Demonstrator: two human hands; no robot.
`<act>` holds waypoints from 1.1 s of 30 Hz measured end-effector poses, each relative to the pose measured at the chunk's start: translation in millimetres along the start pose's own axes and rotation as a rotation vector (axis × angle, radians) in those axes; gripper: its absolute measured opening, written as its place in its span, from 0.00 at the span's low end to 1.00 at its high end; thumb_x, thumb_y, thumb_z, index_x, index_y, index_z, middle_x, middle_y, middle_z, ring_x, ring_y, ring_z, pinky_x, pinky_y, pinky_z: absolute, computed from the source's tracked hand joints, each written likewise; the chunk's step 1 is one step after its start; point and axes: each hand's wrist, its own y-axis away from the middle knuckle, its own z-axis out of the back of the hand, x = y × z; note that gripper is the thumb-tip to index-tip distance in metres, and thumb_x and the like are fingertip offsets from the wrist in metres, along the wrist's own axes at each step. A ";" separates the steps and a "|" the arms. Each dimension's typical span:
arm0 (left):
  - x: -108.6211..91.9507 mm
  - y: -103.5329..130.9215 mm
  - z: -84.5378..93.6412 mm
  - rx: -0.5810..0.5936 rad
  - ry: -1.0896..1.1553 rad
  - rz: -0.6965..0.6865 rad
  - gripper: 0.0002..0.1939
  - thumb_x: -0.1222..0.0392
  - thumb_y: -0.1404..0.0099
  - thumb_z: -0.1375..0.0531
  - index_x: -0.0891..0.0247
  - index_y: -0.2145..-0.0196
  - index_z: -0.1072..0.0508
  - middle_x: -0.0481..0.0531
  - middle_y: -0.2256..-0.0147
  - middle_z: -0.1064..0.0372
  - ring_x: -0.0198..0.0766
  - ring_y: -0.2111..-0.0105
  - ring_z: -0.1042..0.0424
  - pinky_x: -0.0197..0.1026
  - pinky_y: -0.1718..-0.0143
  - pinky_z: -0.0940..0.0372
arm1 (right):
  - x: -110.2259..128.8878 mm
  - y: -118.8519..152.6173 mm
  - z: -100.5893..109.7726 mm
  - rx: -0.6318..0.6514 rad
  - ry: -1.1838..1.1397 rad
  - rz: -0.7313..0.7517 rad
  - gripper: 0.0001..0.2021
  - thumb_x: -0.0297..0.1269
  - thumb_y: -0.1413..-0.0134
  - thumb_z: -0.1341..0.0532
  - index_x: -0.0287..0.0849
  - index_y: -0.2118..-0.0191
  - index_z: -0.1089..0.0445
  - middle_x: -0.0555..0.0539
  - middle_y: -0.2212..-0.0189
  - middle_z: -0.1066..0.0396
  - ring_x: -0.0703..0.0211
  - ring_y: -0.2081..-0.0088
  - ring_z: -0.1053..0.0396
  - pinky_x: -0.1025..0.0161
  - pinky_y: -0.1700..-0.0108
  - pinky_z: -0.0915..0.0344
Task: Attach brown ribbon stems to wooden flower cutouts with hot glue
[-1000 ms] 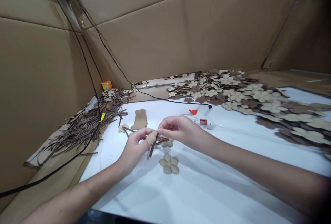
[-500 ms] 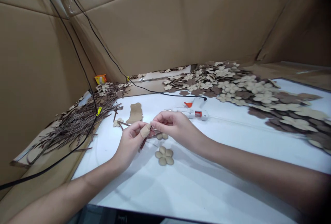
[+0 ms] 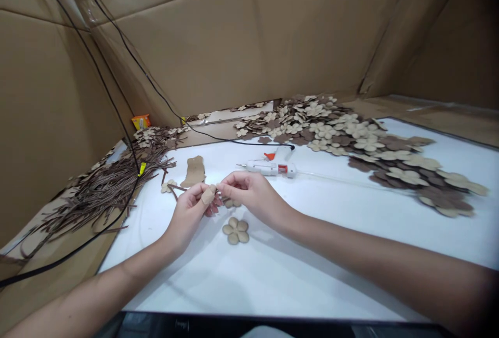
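Observation:
My left hand [image 3: 193, 208] and my right hand [image 3: 247, 192] meet above the white board, fingertips pinched close together. Between them is something small and brown, mostly hidden by the fingers. A tan strip wraps my left thumb. Just below my hands lies a tan five-petal flower [image 3: 235, 231], and another tan flower [image 3: 231, 203] is partly covered by my right hand. Behind my hands rests a white glue gun [image 3: 268, 168] with a red trigger. A brown scrap piece [image 3: 194, 170] and a small pale flower [image 3: 168, 186] with a brown strip lie to the left.
Brown and cream flower shapes [image 3: 366, 143] are heaped at the back right. Many thin brown strips [image 3: 105, 187] pile up at the left, crossed by a black cable [image 3: 117, 88]. An orange packet [image 3: 141, 121] stands behind them. Cardboard walls [image 3: 187, 41] surround the white board [image 3: 312, 275].
The whole view has shifted, so things appear farther left. The dark brown strip that hung below my left fingers no longer shows there. My hands remain pinched together.

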 end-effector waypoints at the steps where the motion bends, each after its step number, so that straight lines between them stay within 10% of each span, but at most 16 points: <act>1: 0.0 0.0 -0.4 0.000 -0.011 0.001 0.14 0.51 0.39 0.42 0.66 0.72 0.32 0.48 0.75 0.34 0.30 0.77 0.37 0.32 0.74 0.42 | -0.1 0.3 -0.2 -0.006 -0.003 -0.002 0.11 0.41 0.50 0.40 0.37 0.73 0.31 0.50 0.76 0.30 0.65 0.73 0.35 0.67 0.70 0.39; 33: 1.1 1.3 1.1 -0.003 -0.100 -0.020 0.14 0.50 0.41 0.41 0.65 0.71 0.33 0.43 0.81 0.40 0.25 0.85 0.46 0.28 0.87 0.49 | -9.9 -1.0 1.3 -0.011 -0.149 -0.087 0.09 0.36 0.53 0.37 0.36 0.77 0.31 0.53 0.80 0.34 0.69 0.77 0.40 0.70 0.74 0.44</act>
